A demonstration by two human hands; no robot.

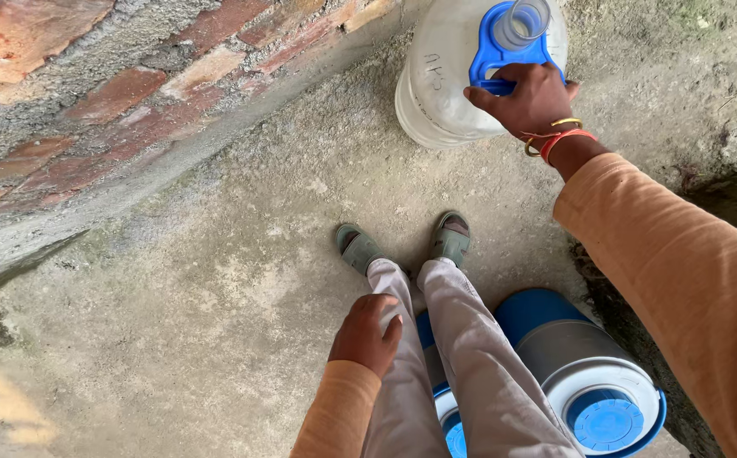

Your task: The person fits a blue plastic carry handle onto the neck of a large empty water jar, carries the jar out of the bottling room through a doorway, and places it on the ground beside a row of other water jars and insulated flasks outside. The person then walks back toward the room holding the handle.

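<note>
1. head view: right hand [531, 100] clenched on the blue handle [497, 61] of a clear water jug [440, 80] standing on the concrete floor [241, 280] near the brick wall [88, 102].
2. left hand [367, 333] rests loosely curled on the thigh, holding nothing.
3. judgement: keep the jug upright, grip centred.
4. blue-and-grey dispenser [585, 373], white top and round blue cap, lies beside the legs.

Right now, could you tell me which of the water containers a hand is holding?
The clear jug with the blue handle, gripped by the right hand. The blue-and-grey dispenser by the legs is untouched.
</note>
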